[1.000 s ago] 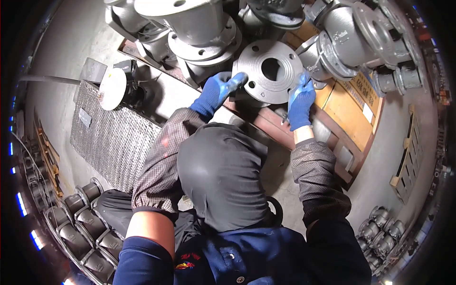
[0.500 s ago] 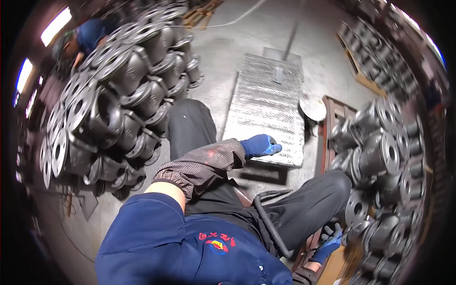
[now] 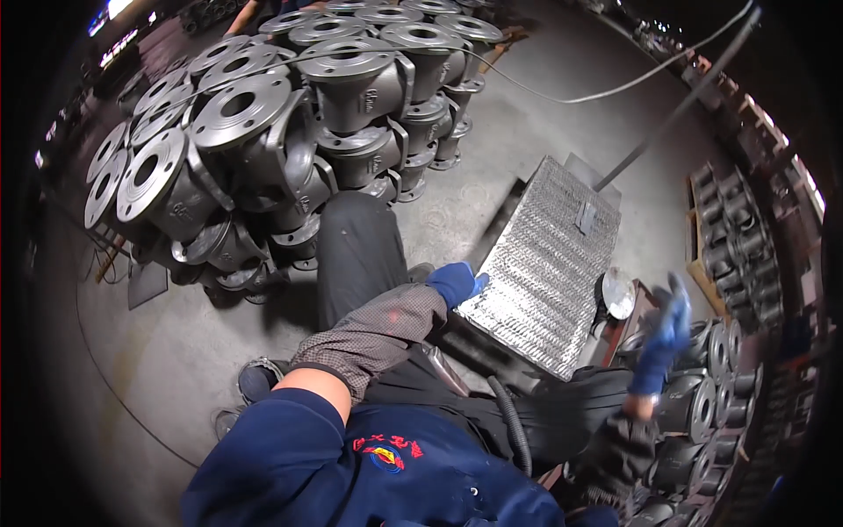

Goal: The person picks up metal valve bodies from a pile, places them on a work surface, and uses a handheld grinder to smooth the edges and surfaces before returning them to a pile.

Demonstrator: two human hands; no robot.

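My left hand (image 3: 454,283), in a blue glove, rests at the near left corner of a low metal-topped table (image 3: 549,272) with a ridged, shiny surface. Its fingers look curled in, and I see nothing in them. My right hand (image 3: 667,334), also in a blue glove, is raised to the right of the table, near grey flanged valve bodies (image 3: 689,404). Motion blurs it, but the fingers look stretched out with nothing held. Close to it stands a round whitish disc-topped object (image 3: 618,293).
Flanged valve bodies (image 3: 356,88) stand stacked at left, with part of another person (image 3: 248,12) behind. More castings (image 3: 733,237) fill a pallet at far right. A pole (image 3: 676,101) rises behind the table, and a cable (image 3: 580,98) crosses above the floor. A ribbed black hose (image 3: 511,422) lies by my lap.
My right hand has risen from low beside the right-hand castings to near the round disc. My left hand is now at the table's corner. The whole view has turned toward the right.
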